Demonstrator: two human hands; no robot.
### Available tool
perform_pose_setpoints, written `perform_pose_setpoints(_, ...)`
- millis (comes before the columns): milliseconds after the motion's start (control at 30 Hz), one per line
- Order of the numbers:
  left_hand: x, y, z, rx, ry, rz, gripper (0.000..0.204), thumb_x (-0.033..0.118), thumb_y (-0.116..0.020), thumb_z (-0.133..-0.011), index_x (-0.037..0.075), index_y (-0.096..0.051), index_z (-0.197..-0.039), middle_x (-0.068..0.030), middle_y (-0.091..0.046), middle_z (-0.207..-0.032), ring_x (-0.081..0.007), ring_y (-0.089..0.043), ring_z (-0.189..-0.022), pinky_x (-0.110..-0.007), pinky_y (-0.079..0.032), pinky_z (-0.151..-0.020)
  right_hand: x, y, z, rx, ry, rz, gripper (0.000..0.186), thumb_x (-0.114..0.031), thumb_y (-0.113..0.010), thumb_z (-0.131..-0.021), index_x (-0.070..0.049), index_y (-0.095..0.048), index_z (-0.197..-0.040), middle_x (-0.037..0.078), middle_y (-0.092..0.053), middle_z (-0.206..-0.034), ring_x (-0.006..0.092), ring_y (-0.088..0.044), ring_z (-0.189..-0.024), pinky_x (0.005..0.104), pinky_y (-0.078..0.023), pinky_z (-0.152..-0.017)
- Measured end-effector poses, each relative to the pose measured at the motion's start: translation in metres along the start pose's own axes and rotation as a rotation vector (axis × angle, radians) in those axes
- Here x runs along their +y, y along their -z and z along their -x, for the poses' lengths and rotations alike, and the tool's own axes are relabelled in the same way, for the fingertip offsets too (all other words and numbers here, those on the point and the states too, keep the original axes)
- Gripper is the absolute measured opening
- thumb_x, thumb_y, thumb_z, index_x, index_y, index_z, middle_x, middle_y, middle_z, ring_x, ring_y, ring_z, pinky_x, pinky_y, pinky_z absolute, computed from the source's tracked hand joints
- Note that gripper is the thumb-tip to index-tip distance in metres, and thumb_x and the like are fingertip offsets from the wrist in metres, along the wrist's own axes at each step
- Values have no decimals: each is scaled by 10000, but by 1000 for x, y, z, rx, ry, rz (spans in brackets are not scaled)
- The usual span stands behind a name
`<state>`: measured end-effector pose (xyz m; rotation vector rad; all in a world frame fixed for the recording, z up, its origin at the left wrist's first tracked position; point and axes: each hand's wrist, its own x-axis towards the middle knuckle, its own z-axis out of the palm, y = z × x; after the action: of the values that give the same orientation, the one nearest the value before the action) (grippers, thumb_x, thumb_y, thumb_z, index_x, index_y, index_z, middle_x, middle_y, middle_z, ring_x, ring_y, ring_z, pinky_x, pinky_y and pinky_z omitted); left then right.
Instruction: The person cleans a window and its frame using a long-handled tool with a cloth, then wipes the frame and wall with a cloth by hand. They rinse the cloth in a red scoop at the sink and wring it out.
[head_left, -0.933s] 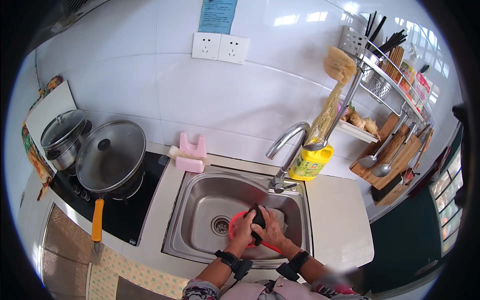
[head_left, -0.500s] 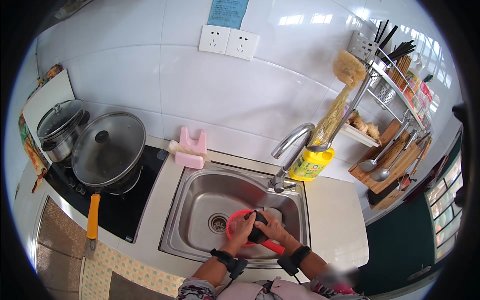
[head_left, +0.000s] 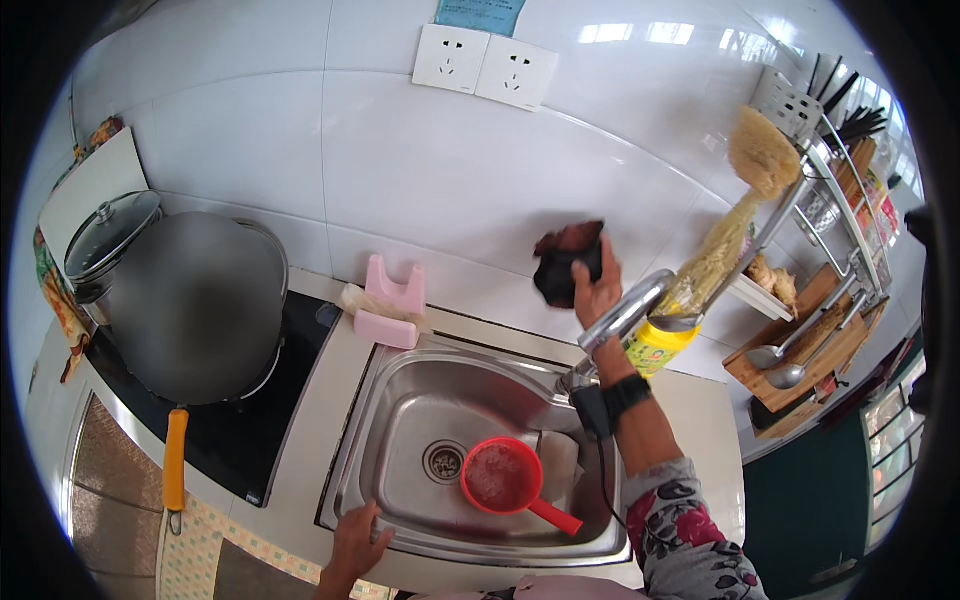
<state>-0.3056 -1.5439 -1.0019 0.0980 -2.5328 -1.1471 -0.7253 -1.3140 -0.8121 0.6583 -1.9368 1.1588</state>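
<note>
My right hand [head_left: 598, 288] is raised in front of the white tiled wall, its fingers around a crumpled black cloth [head_left: 568, 272] with a reddish-brown upper part. Whether the cloth touches the tiles, I cannot tell. Part of that hand and wrist lies behind the chrome faucet [head_left: 632, 305]. Low on the left, my left hand [head_left: 352, 545] is empty, fingers apart, by the front left rim of the steel sink [head_left: 375, 430]. In the sink, right of the drain, stands a red long-handled ladle [head_left: 550, 515] holding foamy water. Beside it lies a pale, sponge-like piece [head_left: 558, 462].
A large wok [head_left: 200, 310] with an orange handle covers much of the black stove at left. Behind the sink sits a pink holder [head_left: 390, 300]. A yellow bottle [head_left: 660, 345] stands behind the faucet; utensils and cutting boards [head_left: 800, 335] hang at right.
My hands have parted: the right one rose from over the ladle to the wall with the black cloth, the left one moved to the sink's front left rim. The wok lid's knob no longer shows.
</note>
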Motion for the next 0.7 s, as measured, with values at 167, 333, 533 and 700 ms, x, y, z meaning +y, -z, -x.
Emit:
perform_pose_setpoints(167,7,-5,8,16,-58,-128,442,126,-735,-617,31,-545,-1005,-107,-580,-856,-306,-554,-827,-411,-429,-749,25,-40,7,78,248,475,586,18,-588,-724,-192,-511,-1265,278,-435,-1171,449,-441,-1033,476,-405,-852)
perform_pose_setpoints(333,13,-5,3,56,-17,-148,417,118,-730,-614,41,-557,-986,-110,-577,-843,-305,-541,-810,-412,-426,-730,59,-47,122,-512,-325,601,570,-27,-621,-704,-210,-539,-1237,246,-508,-1136,430,-509,-1016,449,-450,-858)
perform_pose_setpoints(533,11,-6,4,66,-36,-136,379,127,-719,-616,37,-563,-951,-116,-577,-818,-310,-545,-798,-415,-428,-729,55,-6,133,-1006,-273,224,466,-132,-619,-721,-166,-576,-1184,241,-619,-953,391,-591,-913,414,-474,-831)
perform_pose_setpoints(700,10,-6,2,61,-47,-133,342,123,-702,-621,41,-564,-923,-120,-582,-814,-315,-549,-782,-416,-437,-715,29,7,105,-800,-265,129,476,-132,-586,-737,-123,-548,-1212,223,-634,-909,396,-604,-885,405,-481,-797)
